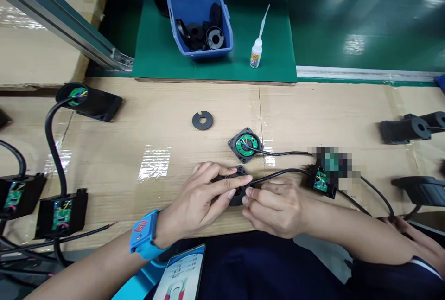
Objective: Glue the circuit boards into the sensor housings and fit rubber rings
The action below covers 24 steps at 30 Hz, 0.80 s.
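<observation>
At left on the brown desk (118,147), a black box (77,212) with a green circuit board (62,212), joined by thick black cable (52,137) to a black tube housing (99,103) lying farther off. Farther right, on a green surface (153,54) at far side, a blue bin (208,53) of black parts (196,33); nearer, a flat slotted ring (196,121) lying on the desk. At centre near, left hand (200,193), blue band (143,234) at wrist, fingers closed on a round black part (236,201); just beyond, a square plate (236,152) with a round green board (248,147) facing up. At far side, a white bottle (256,53) with long spout. Right hand (278,207) alongside, fingers bunched, gripping the same part's right edge. At right, an open black box (317,179), then black tube housings (403,132) farther off.
</observation>
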Each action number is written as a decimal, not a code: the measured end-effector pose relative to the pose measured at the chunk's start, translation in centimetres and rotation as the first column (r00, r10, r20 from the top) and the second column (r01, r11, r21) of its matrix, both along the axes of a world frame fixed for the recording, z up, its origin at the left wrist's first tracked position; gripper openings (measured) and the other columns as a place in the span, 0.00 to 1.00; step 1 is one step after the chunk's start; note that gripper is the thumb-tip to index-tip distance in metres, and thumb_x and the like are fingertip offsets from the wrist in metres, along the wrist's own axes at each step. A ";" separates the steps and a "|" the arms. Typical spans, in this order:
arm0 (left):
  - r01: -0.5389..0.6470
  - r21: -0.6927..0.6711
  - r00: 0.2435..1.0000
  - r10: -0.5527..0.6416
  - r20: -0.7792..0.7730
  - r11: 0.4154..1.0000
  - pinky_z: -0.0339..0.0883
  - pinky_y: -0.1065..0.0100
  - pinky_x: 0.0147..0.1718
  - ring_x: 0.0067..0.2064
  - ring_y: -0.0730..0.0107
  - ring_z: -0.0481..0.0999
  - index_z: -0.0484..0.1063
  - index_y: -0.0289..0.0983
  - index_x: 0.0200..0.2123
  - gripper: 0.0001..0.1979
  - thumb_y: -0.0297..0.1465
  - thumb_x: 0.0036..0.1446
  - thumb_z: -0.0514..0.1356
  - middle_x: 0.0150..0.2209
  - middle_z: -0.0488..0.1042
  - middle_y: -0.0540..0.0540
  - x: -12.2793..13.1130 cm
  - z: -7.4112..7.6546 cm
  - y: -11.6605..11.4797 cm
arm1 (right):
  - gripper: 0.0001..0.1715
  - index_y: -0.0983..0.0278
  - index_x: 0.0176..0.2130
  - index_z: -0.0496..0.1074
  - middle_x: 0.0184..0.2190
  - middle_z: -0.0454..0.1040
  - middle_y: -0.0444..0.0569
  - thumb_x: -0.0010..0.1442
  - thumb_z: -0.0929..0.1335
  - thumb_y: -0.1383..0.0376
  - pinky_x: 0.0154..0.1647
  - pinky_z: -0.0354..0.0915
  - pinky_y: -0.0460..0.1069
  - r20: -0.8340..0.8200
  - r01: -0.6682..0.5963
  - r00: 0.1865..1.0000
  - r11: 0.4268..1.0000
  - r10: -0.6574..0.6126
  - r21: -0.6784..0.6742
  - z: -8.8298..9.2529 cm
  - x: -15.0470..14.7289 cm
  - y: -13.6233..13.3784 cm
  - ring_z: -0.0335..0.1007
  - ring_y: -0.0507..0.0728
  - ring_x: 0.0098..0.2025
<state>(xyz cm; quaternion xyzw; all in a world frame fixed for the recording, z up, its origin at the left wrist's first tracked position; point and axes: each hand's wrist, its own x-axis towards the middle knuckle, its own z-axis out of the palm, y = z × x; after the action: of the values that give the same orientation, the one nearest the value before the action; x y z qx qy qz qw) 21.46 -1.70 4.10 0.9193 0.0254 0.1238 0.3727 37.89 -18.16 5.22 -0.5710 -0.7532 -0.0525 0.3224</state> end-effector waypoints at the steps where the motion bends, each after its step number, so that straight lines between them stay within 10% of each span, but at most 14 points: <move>1: 0.009 -0.011 1.000 -0.009 -0.018 1.000 0.68 0.60 0.48 0.51 0.64 0.75 0.71 0.47 0.60 0.18 0.28 0.69 0.55 0.48 0.76 0.45 -0.1 0.1 0.1 | 0.08 0.66 0.34 0.78 0.31 0.80 0.46 0.64 0.69 0.66 0.22 0.68 0.48 -0.001 -0.001 1.000 1.000 0.001 -0.004 0.0 0.0 0.0 0.71 0.50 0.25; 7: -0.082 -0.126 0.995 0.089 0.049 0.989 0.69 0.54 0.58 0.59 0.58 0.72 0.62 0.42 0.63 0.22 0.29 0.67 0.57 0.57 0.71 0.40 1.6 0.1 3.4 | 0.06 0.67 0.35 0.77 0.31 0.80 0.46 0.63 0.71 0.65 0.23 0.68 0.47 0.007 -0.016 1.000 0.999 0.017 -0.039 0.0 0.2 -0.2 0.73 0.50 0.25; 12: 0.238 -0.103 0.961 -0.219 0.167 0.966 0.51 0.41 0.70 0.74 0.44 0.52 0.56 0.36 0.63 0.33 0.28 0.57 0.66 0.70 0.57 0.29 5.7 -0.8 6.0 | 0.08 0.67 0.34 0.77 0.31 0.81 0.45 0.63 0.70 0.66 0.22 0.67 0.47 0.003 -0.008 1.000 0.999 0.008 -0.042 0.0 0.2 -0.1 0.72 0.49 0.24; 17: 0.217 -0.223 0.958 -0.163 0.238 0.950 0.72 0.51 0.59 0.61 0.53 0.74 0.60 0.37 0.59 0.29 0.28 0.58 0.67 0.57 0.73 0.33 6.5 -1.8 5.1 | 0.09 0.66 0.33 0.79 0.31 0.81 0.44 0.63 0.70 0.65 0.23 0.65 0.47 0.026 0.005 1.000 1.000 -0.004 -0.027 0.2 0.2 -0.2 0.71 0.49 0.25; 24: 0.099 -0.046 0.951 -0.081 0.297 0.994 0.75 0.57 0.56 0.58 0.58 0.76 0.70 0.35 0.49 0.16 0.27 0.59 0.68 0.52 0.73 0.35 5.3 -2.2 4.0 | 0.10 0.64 0.28 0.79 0.29 0.80 0.42 0.61 0.73 0.62 0.24 0.57 0.49 0.100 0.040 0.994 0.998 -0.045 0.047 0.5 -0.1 0.0 0.67 0.49 0.26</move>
<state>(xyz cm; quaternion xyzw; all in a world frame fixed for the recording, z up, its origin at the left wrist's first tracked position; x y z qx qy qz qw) 26.79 2.28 1.90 0.8791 -0.0686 0.2417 0.4050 37.79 -18.19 5.76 -0.5761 -0.7548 -0.1049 0.2956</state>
